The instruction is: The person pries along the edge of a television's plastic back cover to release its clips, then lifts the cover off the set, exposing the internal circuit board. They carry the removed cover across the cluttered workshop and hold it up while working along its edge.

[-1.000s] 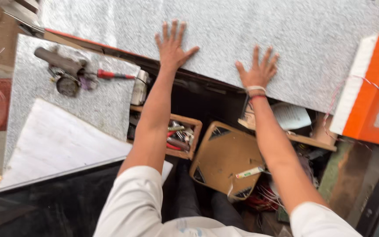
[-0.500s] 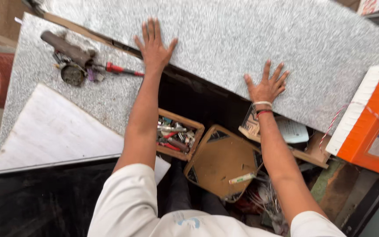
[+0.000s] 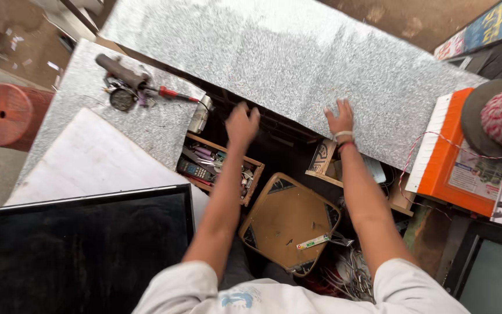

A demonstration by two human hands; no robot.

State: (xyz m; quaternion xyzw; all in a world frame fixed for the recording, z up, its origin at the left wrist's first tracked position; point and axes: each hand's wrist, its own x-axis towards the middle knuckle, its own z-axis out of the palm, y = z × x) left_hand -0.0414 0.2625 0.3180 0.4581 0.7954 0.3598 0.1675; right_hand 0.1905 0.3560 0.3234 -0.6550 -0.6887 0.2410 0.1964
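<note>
While right hand [image 3: 340,119] lies flat, open, on the granite slab [image 3: 297,64] at 12 o'clock, left hand [image 3: 241,123] hovers loosely open, empty, blurred; slab looks heavy, stiff, brittle—grip near edge.

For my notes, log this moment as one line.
left hand: blurred, off slab | right hand: flat on speckled grey granite slab | below: wooden tool tray

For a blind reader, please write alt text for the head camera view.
Seen from above, a person's right hand rests flat on a large grey speckled stone slab, while the left hand hovers blurred at its near edge. Below are a wooden tool tray and a stool.
</note>
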